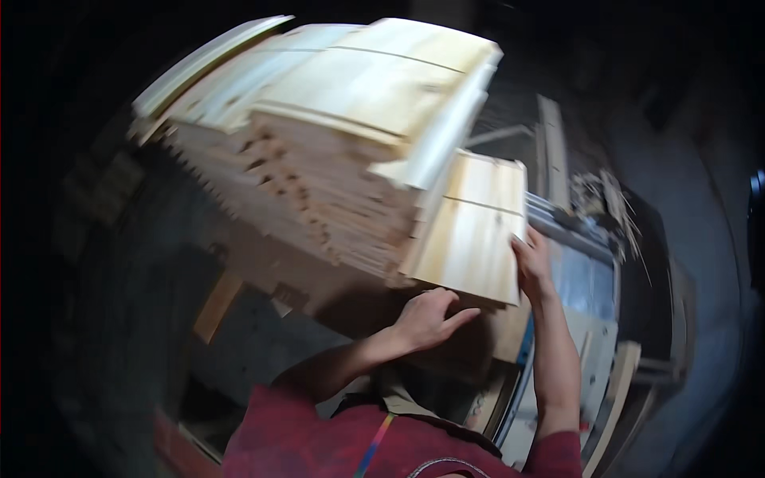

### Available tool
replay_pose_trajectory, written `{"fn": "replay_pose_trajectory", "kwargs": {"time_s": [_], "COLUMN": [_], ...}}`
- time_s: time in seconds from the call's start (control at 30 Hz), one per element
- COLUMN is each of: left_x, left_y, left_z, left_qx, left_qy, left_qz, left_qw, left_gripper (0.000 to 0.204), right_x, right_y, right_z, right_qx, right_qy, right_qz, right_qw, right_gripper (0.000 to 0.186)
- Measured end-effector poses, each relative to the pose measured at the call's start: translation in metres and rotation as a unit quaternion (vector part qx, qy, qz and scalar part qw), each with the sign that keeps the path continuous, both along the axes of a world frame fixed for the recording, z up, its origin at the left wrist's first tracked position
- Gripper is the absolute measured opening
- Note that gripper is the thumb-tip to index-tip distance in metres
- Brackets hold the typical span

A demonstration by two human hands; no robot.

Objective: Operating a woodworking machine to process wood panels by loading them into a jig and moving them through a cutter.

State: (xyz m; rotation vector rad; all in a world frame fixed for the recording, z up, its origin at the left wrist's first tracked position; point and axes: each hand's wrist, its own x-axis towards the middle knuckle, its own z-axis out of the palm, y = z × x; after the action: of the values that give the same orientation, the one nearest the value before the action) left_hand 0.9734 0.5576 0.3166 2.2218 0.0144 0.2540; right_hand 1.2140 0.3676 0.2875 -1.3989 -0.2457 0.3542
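We have the pale wooden panel (480,231) right of centre, 1 dark line across it, beside the board stack (374,76) at upper centre. Our right hand (535,261) lies at the panel's right edge, probably to steady it; we cannot tell whether it grips. Our left hand (428,321), near the lower edge, is half-curled, thumb apart, nothing visible between.

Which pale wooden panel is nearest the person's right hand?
The rightmost panel: the right hand is at its right edge, while the other panels lie farther up and left.
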Motion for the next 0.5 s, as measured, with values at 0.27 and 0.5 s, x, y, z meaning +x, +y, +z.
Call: {"fn": "replay_pose_trajectory", "kwargs": {"time_s": [0.27,0.5], "left_x": [-0.012,-0.019], "left_y": [0.006,-0.246], "left_z": [0.008,0.117], "left_qx": [0.109,-0.088], "left_qy": [-0.006,-0.179], "left_qz": [-0.012,-0.403], "left_qw": [0.994,0.893], "left_gripper": [0.047,0.016], "right_x": [-0.178,-0.426], "right_y": [-0.061,-0.212], "right_z": [0.074,0.018], "right_qx": [-0.401,-0.29], "right_qy": [-0.443,-0.083], "right_qz": [-0.24,-0.237], "right_qw": [0.765,0.924], "right_gripper": [0.022,0.02]}}
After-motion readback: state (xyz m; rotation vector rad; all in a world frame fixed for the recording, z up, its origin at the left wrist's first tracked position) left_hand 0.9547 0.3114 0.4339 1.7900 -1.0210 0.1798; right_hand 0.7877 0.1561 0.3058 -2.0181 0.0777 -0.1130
